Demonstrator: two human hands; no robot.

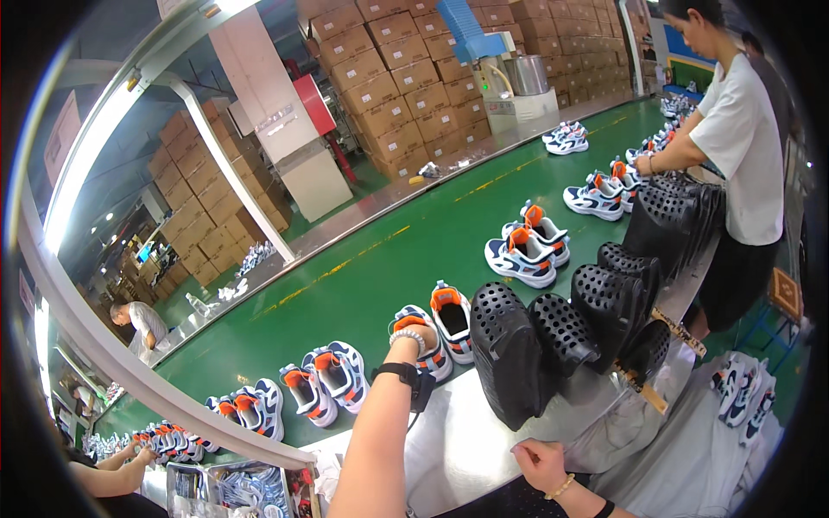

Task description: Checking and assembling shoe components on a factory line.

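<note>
My left hand (418, 331) reaches over the green belt and is closed on a white, navy and orange sneaker (439, 363). Its fingertips are hidden in the shoe's opening. The matching sneaker (452, 323) stands upright against it on the right. My right hand (542, 466) is held low in front of my body, fingers curled in, with nothing visible in it. Just beyond it, several black clog-shaped pieces with round holes (505, 345) stand in a row along the metal edge (445, 432).
Sneaker pairs line the green conveyor belt (345, 268) on both sides. A tray of small parts (250, 488) sits at lower left. A co-worker (743, 138) handles sneakers at far right; another person's hands (142, 453) touch shoes at left. More sneakers (743, 388) rest on grey cloth at right.
</note>
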